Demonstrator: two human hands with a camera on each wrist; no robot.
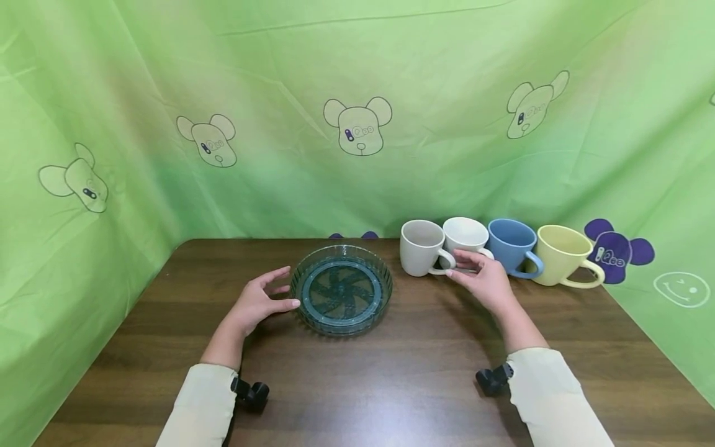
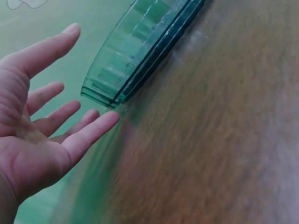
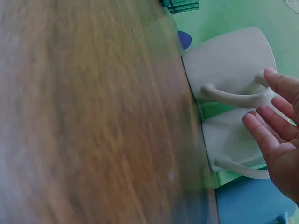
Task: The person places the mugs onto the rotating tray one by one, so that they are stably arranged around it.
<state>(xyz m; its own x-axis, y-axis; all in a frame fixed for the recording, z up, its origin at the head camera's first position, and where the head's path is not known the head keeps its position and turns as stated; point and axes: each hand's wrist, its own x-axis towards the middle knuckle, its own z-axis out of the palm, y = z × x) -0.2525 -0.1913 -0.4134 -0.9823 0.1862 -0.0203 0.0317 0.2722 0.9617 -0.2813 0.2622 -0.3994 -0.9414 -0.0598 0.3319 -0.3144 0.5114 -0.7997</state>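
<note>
A round, greenish-blue clear glass dish lies on the table left of centre. At its left rim is my left hand, thumb and fingers spread apart; in the left wrist view the fingers reach toward the dish wall without gripping it. A grey mug stands right of the dish, its handle facing right. My right hand is by that handle, fingers loosely extended. In the right wrist view the thumb is close to the handle; whether it touches cannot be told. Behind the fingers stands a white mug.
A blue mug and a yellow mug continue the row to the right, near the table's back edge. A green printed cloth hangs behind and along the sides. The brown wooden table stretches toward the front.
</note>
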